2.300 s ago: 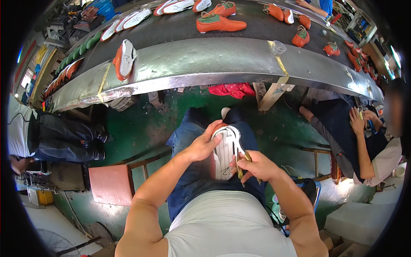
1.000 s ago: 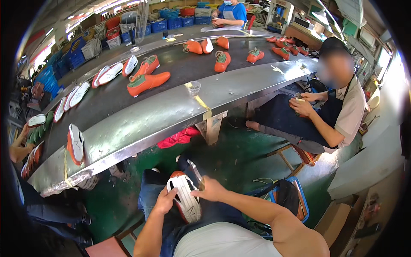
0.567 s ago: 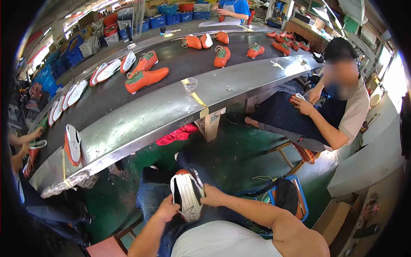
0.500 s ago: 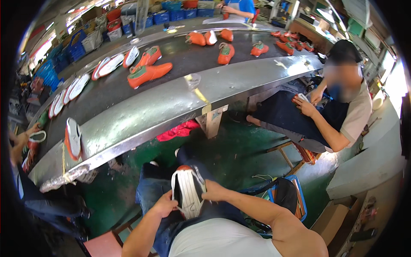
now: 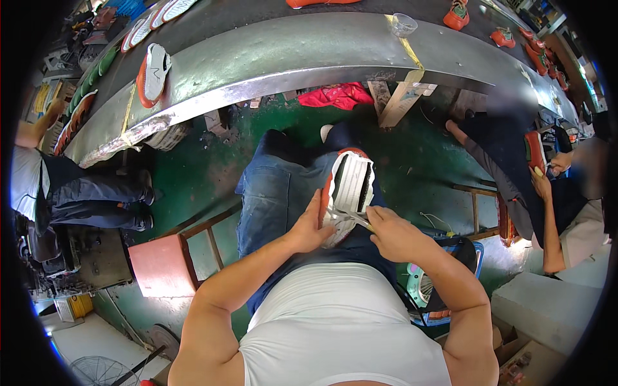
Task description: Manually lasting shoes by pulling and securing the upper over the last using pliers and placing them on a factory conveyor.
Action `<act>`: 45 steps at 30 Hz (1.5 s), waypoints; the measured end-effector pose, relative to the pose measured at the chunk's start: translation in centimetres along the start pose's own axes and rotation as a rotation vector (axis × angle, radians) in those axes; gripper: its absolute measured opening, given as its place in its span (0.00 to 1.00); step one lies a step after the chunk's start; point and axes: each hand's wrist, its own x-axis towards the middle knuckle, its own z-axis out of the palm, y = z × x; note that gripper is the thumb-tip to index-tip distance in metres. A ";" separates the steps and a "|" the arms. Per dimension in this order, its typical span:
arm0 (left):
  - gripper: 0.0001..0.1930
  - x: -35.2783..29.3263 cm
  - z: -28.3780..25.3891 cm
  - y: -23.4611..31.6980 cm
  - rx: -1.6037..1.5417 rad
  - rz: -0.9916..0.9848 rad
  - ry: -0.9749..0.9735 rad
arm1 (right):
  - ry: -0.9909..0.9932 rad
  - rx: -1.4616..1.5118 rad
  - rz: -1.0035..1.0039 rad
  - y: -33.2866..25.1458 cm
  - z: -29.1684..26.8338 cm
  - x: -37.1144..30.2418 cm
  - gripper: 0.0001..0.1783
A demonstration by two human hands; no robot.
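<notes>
A red shoe (image 5: 351, 183) with a white, ribbed underside and loose white edges rests sole-up over my lap. My left hand (image 5: 310, 226) is closed round its left side near the close end, thumb on the underside. In my right hand (image 5: 393, 233) is a shiny metal tool (image 5: 347, 214) with two prongs, which lie across the underside close to my left thumb. Whether it is scissors or pliers I cannot tell. The fingers of my right hand are closed on its handle end, which they mostly hide.
Beyond my knees runs a metal-edged conveyor (image 5: 257, 61), with a white-soled red shoe (image 5: 153, 76) and a clear plastic cup (image 5: 403, 26) on its rim. A pink stool (image 5: 164, 266) stands at left. Co-workers sit at both sides; the right one holds a shoe (image 5: 535, 151).
My view has tipped downward. My right hand has left the shoe's right edge and now holds the metal tool over the underside. My left hand still grips the shoe.
</notes>
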 end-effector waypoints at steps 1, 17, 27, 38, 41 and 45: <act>0.52 -0.2 0.0 -0.5 -0.070 0.008 -0.020 | 0.000 0.000 -0.007 -0.9 -0.7 0.9 0.23; 0.26 2.0 1.0 0.7 0.173 0.096 0.481 | 0.197 -0.253 0.034 -0.5 0.7 3.6 0.16; 0.29 2.2 -1.2 2.6 0.655 0.326 0.155 | -0.355 0.375 0.484 3.3 -0.8 2.2 0.12; 0.31 2.4 -2.4 5.0 0.779 0.193 -0.042 | -0.077 0.049 0.370 4.1 1.0 5.8 0.19; 0.34 0.4 -1.1 1.7 0.307 0.220 0.247 | -0.051 0.065 0.357 4.4 1.3 4.7 0.19; 0.37 -0.5 -0.6 1.9 0.090 -0.045 0.196 | 0.010 0.265 0.297 2.6 0.1 3.7 0.18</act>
